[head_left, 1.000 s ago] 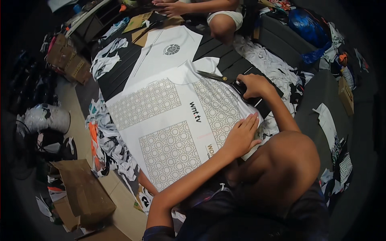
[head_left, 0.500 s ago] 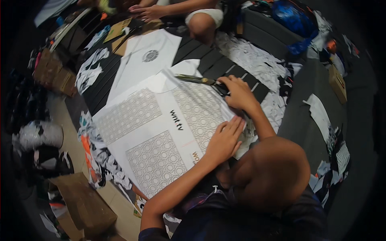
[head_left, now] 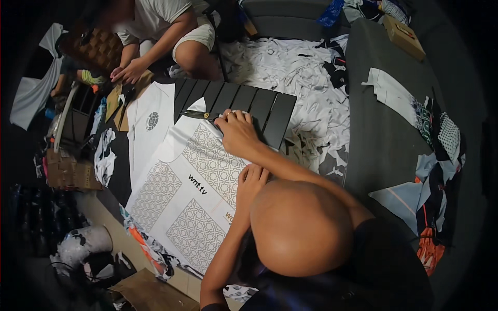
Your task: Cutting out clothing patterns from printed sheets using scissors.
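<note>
My right hand (head_left: 236, 130) is closed around the handles of a pair of dark scissors (head_left: 201, 114), whose blades point left at the far edge of a white fabric panel (head_left: 171, 179). Grey geometric patterns and lettering are printed on that panel. My left hand (head_left: 252, 177) rests on the panel's right edge, fingers stretched out and pressing down. Just beyond the blades a small white fabric corner (head_left: 197, 105) sticks up. Another white fabric piece (head_left: 142, 132) with a round dark emblem lies at the left, partly under the panel. A bare knee (head_left: 303, 228) hides part of the near edge.
Fabric lies on a black slatted table (head_left: 270, 111). White scraps (head_left: 290, 78) cover the floor behind it. A grey sofa (head_left: 384, 135) at the right bears offcuts and a cardboard box (head_left: 404, 37). Another person (head_left: 161, 39) sits at the far left, hands together. A carton (head_left: 150, 293) stands near left.
The view has shifted, showing more of the other person and the sofa. My right hand and scissors are still at the far edge; the fabric's folded right side now lies flatter.
</note>
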Demonstrator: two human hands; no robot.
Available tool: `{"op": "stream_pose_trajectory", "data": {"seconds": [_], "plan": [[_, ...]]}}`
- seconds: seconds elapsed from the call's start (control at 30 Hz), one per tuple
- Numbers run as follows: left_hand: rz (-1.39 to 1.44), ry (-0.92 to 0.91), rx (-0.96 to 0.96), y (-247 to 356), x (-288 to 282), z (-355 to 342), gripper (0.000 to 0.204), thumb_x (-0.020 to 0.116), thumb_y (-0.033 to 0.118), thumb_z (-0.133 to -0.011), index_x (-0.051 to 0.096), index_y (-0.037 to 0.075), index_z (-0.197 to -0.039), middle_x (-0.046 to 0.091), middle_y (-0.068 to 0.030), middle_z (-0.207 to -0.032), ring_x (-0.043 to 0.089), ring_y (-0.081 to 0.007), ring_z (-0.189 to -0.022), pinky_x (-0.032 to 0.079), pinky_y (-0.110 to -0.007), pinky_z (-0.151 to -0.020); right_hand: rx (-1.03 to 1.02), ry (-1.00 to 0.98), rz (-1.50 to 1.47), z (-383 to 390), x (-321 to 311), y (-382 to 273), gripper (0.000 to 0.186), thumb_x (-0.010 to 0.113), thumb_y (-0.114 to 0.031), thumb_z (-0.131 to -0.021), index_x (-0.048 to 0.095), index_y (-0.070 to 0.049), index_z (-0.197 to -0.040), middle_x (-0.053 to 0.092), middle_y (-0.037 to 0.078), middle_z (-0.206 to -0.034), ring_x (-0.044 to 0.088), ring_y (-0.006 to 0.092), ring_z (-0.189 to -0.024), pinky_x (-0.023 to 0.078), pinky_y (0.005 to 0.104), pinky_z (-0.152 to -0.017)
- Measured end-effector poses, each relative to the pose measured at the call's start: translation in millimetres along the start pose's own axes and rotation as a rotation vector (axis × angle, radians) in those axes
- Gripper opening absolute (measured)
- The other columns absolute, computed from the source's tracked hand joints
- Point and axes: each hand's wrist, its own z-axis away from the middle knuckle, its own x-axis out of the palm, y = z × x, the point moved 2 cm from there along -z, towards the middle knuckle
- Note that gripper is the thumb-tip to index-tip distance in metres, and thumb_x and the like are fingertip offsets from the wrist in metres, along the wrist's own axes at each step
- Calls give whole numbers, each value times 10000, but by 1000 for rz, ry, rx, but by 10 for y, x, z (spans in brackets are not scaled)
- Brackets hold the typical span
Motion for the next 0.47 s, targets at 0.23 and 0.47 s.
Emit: {"op": "stream_pose_trajectory", "data": {"seconds": [0.23, 0.47], "plan": [[-61, 13, -74, 93, -19, -10, 500, 657, 286, -849, 522, 49, -1268, 515, -142, -1328, 467, -283, -1280, 297, -439, -1087, 12, 153, -229, 46, 80, 105, 359, 627, -13, -679, 644, -54, -1035, 533, 137, -1133, 484, 315, -1103, 350, 417, -960], [-142, -36, -52, -71, 107, 20, 634, 704, 335, -816, 466, 86, -1348, 480, -155, -1397, 443, -292, -1326, 277, -477, -1100, 56, 62, -253, -26, 126, 178, 365, 650, -34, -676, 653, -68, -1040, 527, 136, -1181, 480, 317, -1140, 345, 425, -974]]}}
